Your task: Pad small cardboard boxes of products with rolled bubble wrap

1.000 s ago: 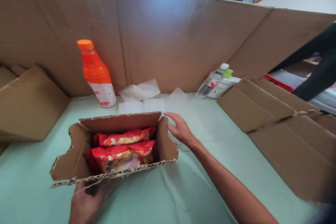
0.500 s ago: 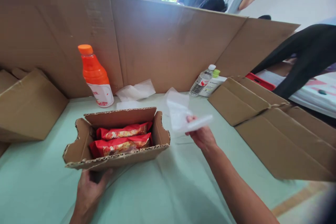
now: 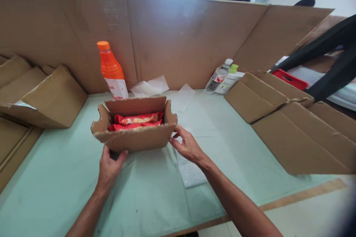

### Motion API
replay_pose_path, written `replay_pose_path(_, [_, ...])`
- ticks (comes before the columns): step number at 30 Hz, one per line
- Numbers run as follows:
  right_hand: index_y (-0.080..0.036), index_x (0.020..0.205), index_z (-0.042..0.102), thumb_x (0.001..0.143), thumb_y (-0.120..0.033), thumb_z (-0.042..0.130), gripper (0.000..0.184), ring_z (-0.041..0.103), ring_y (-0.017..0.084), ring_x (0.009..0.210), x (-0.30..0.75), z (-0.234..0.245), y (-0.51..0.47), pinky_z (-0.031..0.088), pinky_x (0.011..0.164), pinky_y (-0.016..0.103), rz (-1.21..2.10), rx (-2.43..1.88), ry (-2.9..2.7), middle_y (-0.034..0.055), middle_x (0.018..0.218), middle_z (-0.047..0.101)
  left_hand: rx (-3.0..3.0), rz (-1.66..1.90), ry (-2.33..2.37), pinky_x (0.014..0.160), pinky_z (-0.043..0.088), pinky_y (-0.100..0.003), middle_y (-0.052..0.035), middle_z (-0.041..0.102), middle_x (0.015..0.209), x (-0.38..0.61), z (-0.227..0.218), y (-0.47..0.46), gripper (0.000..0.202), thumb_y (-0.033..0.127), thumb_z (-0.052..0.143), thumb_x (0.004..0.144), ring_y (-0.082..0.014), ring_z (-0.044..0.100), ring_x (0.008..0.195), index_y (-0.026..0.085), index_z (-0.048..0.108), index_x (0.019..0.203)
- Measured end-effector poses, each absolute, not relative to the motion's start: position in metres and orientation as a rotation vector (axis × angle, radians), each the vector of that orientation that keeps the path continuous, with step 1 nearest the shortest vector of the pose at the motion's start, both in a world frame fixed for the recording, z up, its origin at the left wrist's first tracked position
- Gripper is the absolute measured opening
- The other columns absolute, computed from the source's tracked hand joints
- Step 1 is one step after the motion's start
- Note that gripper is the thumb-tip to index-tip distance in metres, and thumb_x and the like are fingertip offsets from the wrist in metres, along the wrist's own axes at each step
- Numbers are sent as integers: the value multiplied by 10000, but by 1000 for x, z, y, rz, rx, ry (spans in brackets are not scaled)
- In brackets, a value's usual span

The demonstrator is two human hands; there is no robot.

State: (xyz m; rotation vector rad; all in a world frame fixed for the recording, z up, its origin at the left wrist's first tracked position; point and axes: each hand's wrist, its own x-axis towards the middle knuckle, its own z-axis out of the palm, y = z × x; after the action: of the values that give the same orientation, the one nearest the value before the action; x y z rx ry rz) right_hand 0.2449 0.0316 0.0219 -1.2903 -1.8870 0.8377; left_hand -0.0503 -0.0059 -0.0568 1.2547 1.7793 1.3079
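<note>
An open cardboard box [image 3: 139,140] stands tilted in front of me, with red snack packets [image 3: 139,119] lying inside. My left hand [image 3: 109,168] grips its lower left front, thumb on the front wall and the other fingers partly hidden underneath. At the right front corner, my right hand [image 3: 187,143] holds the box between thumb and fingers. A sheet of bubble wrap [image 3: 191,174] lies flat on the table, partly under my right wrist. Behind the box are a thin translucent sheet [image 3: 185,96] and a crumpled white wrapping piece [image 3: 150,86].
An orange-capped bottle [image 3: 113,72] stands at the back left against a cardboard partition [image 3: 189,40]. A clear water bottle [image 3: 219,77] and a white pack [image 3: 229,82] stand back right. Cardboard boxes flank both sides [image 3: 61,100], [image 3: 300,137]. A person's dark-clothed limb shows beyond, right.
My right hand has let go of the bubble wrap, now flat on the table, and moved left onto the box's corner. The box is tilted differently; the camera view has shifted.
</note>
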Motion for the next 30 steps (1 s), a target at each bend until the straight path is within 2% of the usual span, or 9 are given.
replay_pose_path(4, [-197,1305,600,833,-241,552,476,672,236,1081,243,15,53,553,865,385,953,-1268,-1840,109,1255,686,1275,1378,1665,945,498,-374,-88,669,1091,-45,-47,27,527,382,724,727,-242,630,1050,173,576,1187])
replay_pose_path(8, [-213,1326,597,883,-356,570,466,632,280,1196,285,7,29,543,930,453,832,-1490,-1944,128,1347,643,1238,1444,1740,1114,398,-418,-146,538,1428,-45,-43,26,720,327,703,762,-264,507,1330,205,440,1421])
replay_pose_path(10, [-218,1308,613,850,-439,643,509,592,320,1263,307,-4,1,506,999,513,742,-1554,-2122,141,1394,612,1255,1395,1850,1078,433,-430,-145,490,1495,-45,-43,-1,720,347,689,793,-282,490,1350,227,428,1453])
replay_pose_path(12, [-224,1193,665,803,-420,704,438,568,343,1292,321,-20,-29,476,1034,539,578,-1572,-2252,143,1408,602,1253,1282,1898,908,527,-392,-135,528,1465,-41,-45,-37,616,378,646,828,-293,546,1279,232,496,1406])
replay_pose_path(14, [-230,1027,678,825,-332,680,227,622,320,1218,319,-34,-57,516,969,501,416,-1543,-2255,125,1317,666,1223,1156,1834,760,544,-340,-134,613,1355,-30,-45,-73,494,406,619,840,-291,602,1190,212,594,1294])
replay_pose_path(17, [-232,935,621,893,-234,598,48,693,256,1050,285,-43,-93,546,858,416,309,-1428,-2130,94,1134,738,1154,991,1548,801,544,-343,-137,682,1201,-6,-42,-107,454,448,640,832,-260,656,1069,178,644,1197])
replay_pose_path(22, [-241,1046,613,897,-201,605,155,669,226,1076,211,-24,-136,521,891,386,497,-1125,-2129,79,1197,712,860,836,1099,821,547,-356,-129,717,1081,16,-25,-115,733,529,691,797,-238,693,940,142,486,1385])
replay_pose_path(27, [-257,1142,638,922,-375,616,250,636,256,1152,203,-13,-105,482,992,462,726,-1144,-2025,92,1253,686,843,971,1312,825,542,-339,-86,742,1026,-9,-26,-111,570,473,711,758,-235,694,918,142,610,1211])
replay_pose_path(30, [-210,1272,581,891,-400,611,427,637,278,1139,215,-20,-40,524,916,468,666,-1408,-1694,162,1334,622,923,905,1351,763,551,-337,-81,726,1017,-39,-30,-106,607,484,676,767,-224,686,874,139,583,1257])
